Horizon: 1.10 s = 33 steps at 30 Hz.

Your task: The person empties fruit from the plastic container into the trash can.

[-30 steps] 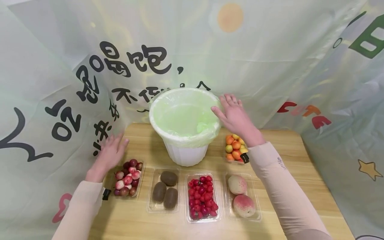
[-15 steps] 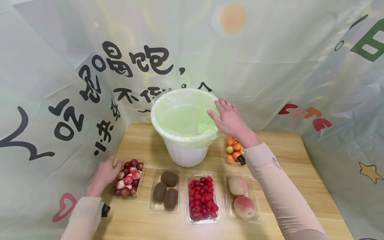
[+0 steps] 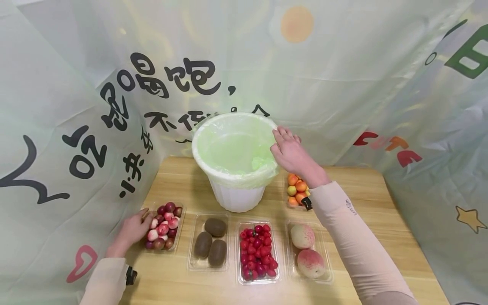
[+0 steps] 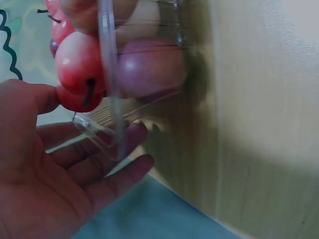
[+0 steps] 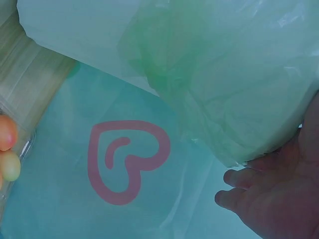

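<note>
White bucket (image 3: 236,195) between both hands (image 3: 131,231) (image 3: 290,154)

We have bin (image 3: 236,197) on table (image 3: 385,228), liner (image 3: 236,144) inside. Kumquats (image 3: 298,185) right of bin, behind peaches (image 3: 310,263). Nearer us, left to right: mixed fruit (image 3: 163,228), kiwis (image 3: 203,244), berries (image 3: 257,252), peaches, each in own tray (image 3: 193,263). Our left hand (image 3: 133,228) left of mixed fruit, right hand (image 3: 290,153) at bin's right rim.

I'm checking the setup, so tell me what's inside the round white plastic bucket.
Only a thin, translucent green plastic bag shows inside the bucket, folded over its rim, bunched at one spot. It veils the floor; the near rim hides the wall beneath.
</note>
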Available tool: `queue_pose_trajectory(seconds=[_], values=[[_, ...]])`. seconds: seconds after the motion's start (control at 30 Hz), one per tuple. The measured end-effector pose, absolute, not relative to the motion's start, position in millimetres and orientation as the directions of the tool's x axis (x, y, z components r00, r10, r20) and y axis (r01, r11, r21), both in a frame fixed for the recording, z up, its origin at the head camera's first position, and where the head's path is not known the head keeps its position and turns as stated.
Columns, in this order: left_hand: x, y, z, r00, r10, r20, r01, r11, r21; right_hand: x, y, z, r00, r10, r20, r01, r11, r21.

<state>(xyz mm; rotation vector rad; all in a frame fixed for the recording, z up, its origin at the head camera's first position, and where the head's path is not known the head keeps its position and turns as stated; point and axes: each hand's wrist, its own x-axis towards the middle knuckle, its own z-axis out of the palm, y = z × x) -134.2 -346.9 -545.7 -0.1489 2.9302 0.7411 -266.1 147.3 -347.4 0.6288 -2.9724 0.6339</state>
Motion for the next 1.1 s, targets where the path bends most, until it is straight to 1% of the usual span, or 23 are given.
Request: queue_pose_trajectory(seconds=[0.23,0.33,0.57,0.93,1.03,1.1], values=[[-134,-352,-558,-0.984,-0.08,-0.162,-0.16,0.801,0.577,-265,147,-349,-0.924,-0.366,0.109,-0.377,0.829,-0.412],[-133,-354,-559,-0.981,-0.082,-0.175,-0.172,0.78,0.601,-265,146,-350,-0.925,-0.366,0.104,-0.375,0.828,-0.417],[-130,-357,-564,-0.988,-0.06,-0.143,-0.136,0.772,0.621,-264,145,-349,-0.927,-0.36,0.111,-0.372,0.832,-0.412],[-131,-363,-566,-0.991,0.015,-0.131,-0.081,0.712,0.697,-265,146,-348,-0.928,-0.356,0.111,-0.369,0.836,-0.407],[-131,-365,-566,-0.99,0.032,-0.14,-0.08,0.684,0.725,-265,146,-348,-0.928,-0.358,0.108,-0.369,0.835,-0.408],[-132,-366,-565,-0.986,0.027,-0.165,-0.105,0.665,0.739,-265,146,-348,-0.928,-0.358,0.107,-0.369,0.835,-0.408]])
